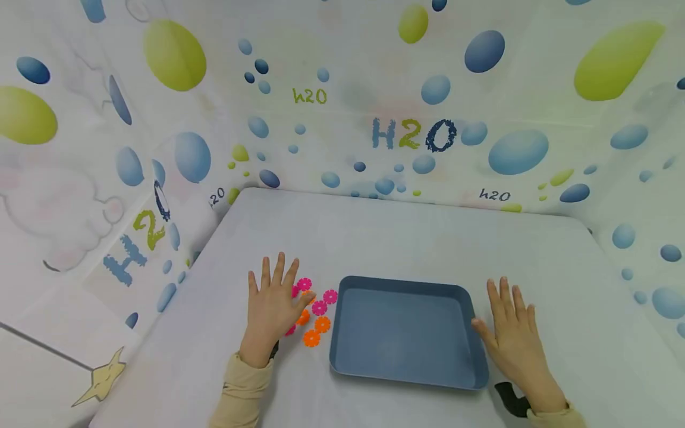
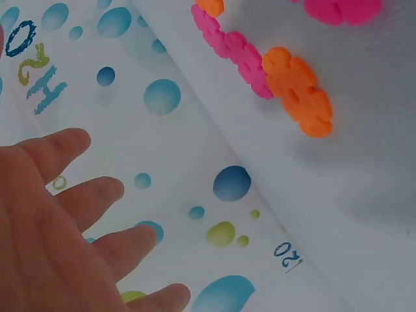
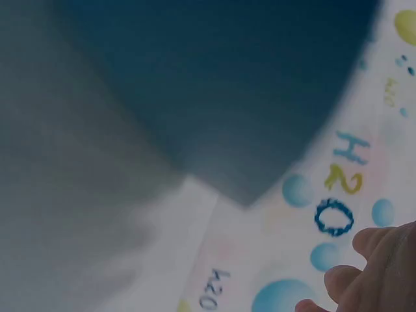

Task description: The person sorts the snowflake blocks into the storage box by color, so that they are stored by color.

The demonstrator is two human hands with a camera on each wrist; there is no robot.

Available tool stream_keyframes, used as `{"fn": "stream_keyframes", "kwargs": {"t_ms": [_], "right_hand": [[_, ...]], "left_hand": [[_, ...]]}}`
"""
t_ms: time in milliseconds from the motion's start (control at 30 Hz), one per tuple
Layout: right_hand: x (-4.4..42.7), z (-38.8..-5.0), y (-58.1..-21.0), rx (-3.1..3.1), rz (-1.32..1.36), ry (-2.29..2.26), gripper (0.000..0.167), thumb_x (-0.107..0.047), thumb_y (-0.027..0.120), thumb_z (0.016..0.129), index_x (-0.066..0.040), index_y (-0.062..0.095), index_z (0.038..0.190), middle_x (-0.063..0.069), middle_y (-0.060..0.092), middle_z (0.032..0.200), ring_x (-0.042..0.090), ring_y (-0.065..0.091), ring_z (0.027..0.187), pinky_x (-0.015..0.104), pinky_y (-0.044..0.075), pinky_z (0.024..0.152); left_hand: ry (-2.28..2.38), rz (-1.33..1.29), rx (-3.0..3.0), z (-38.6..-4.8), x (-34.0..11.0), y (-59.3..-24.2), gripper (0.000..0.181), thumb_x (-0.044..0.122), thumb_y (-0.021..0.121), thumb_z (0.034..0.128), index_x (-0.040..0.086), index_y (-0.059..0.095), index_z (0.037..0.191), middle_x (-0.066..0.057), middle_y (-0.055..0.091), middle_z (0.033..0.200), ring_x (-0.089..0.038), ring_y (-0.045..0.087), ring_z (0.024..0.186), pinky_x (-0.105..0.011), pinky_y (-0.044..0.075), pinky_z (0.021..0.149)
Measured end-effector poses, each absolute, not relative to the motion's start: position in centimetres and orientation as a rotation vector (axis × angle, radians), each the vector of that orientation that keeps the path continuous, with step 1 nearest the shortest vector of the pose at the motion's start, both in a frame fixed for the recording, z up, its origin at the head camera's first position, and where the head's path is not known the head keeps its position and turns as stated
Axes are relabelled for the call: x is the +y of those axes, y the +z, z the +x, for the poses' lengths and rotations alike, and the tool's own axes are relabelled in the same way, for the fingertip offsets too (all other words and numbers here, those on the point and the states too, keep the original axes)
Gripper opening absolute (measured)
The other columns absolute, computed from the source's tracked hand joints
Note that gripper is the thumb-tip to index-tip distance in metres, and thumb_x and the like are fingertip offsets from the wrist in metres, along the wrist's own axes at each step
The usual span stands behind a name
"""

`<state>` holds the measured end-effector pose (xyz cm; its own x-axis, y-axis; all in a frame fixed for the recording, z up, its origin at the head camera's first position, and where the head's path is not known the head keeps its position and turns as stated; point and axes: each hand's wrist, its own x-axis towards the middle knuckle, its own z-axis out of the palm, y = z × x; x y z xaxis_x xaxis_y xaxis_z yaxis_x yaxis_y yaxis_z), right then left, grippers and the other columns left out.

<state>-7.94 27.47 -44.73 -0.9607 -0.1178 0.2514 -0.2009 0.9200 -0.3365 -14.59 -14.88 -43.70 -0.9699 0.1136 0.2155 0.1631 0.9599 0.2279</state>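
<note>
Around tray (image 1: 407,333), white tabletop (image 1: 407,238); bubble-print walls (image 1: 332,148) beyond.

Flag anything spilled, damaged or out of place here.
Nothing stands out: the blue tray sits flat on the table, and the pink and orange flower-shaped pieces lie beside it with no visible damage, though the left hand partly hides some.

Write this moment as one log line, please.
left hand: holding nothing, near pink and orange flowers | right hand: holding nothing, beside blue tray | tray: on white table
</note>
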Motion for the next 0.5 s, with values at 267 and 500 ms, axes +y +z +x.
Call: {"fn": "stream_keyframes", "kwargs": {"t_ms": [267,500], "right_hand": [[23.0,-4.8,-46.0,-2.639,0.305,1.276,0.064,-0.042,0.027,0.106,-0.009,0.007,0.156,0.026,-0.001,0.161,0.058,0.001,0.143,0.079,0.001,0.104],[21.9,-3.5,-47.8,-2.646,0.181,1.243,0.065,-0.024,0.042,0.104,-0.002,0.008,0.155,0.031,0.005,0.159,0.058,0.006,0.142,0.074,0.004,0.109]], "left_hand": [[-0.462,-0.11,-2.993,-14.1,-15.9,-44.2,0.077,0.052,0.056,0.092,0.01,0.031,0.152,-0.021,0.028,0.157,-0.045,0.047,0.13,-0.074,0.014,0.109],[-0.5,0.002,-3.03,-13.0,-17.2,-45.1,0.066,0.036,0.066,0.0897,0.004,0.045,0.143,-0.021,0.055,0.137,-0.045,0.056,0.116,-0.063,0.04,0.099]]}}
